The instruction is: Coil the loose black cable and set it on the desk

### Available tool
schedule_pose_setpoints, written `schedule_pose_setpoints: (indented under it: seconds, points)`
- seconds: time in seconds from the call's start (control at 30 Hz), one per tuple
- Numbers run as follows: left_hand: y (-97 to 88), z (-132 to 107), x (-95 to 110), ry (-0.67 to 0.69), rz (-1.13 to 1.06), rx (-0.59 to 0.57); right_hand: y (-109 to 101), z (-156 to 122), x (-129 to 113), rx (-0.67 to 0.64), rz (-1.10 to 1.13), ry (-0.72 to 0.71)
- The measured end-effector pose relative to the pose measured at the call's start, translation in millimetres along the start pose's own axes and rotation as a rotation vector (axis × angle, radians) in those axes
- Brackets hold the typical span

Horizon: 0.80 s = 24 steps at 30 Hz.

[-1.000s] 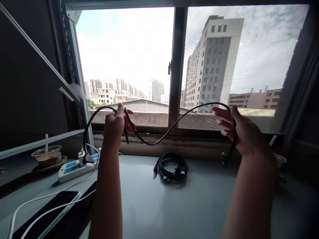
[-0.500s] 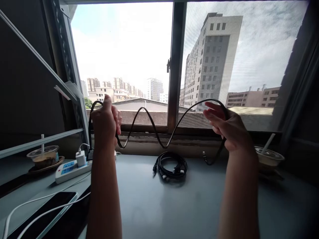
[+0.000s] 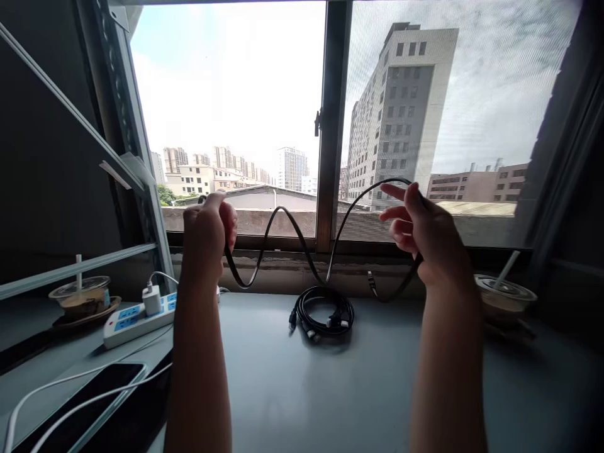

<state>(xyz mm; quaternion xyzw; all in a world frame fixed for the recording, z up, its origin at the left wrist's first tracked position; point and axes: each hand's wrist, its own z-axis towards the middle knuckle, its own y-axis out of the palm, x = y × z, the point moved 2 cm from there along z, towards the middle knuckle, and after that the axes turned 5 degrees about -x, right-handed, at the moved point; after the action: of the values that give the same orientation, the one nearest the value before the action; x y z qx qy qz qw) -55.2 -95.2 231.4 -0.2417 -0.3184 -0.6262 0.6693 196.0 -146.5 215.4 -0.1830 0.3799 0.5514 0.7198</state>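
A: Black cable (image 3: 302, 242), mid-frame, hanging in two waves in front of the window, strung between both hands above the grey table (image 3: 387, 390). How is it held?
B: The left hand (image 3: 206, 238) is a closed fist wrapped round it. The right hand (image 3: 425, 236) has its fingers spread, with the cable only draped over it and a loose plug (image 3: 370, 281) dangling just below.
A: So the right side is the weak one?
B: I'd say so. Nothing is pinched there, so the cable could slide off and drop onto the coiled bundle (image 3: 323, 311) lying right beneath, and the two could tangle.
A: Anything else close by?
B: A drink cup (image 3: 504, 292) at the right edge, near that dangling plug. A careless flick might catch its straw. At lower left, the power strip (image 3: 136, 313) and the phone (image 3: 80, 402) lie well apart from it all
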Motion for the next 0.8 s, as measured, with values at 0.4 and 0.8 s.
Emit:
schedule_pose_setpoints:
  seconds: [0.4, 0.8]
  points:
    - [18.3, -7, 1, -0.141, 0.083, -0.118, 23, -2, 10, -0.413, 0.02, 0.197]
    - [24.4, -7, -5, -0.066, 0.097, -0.147, 46, -8, 25, -0.803, 0.195, 0.365]
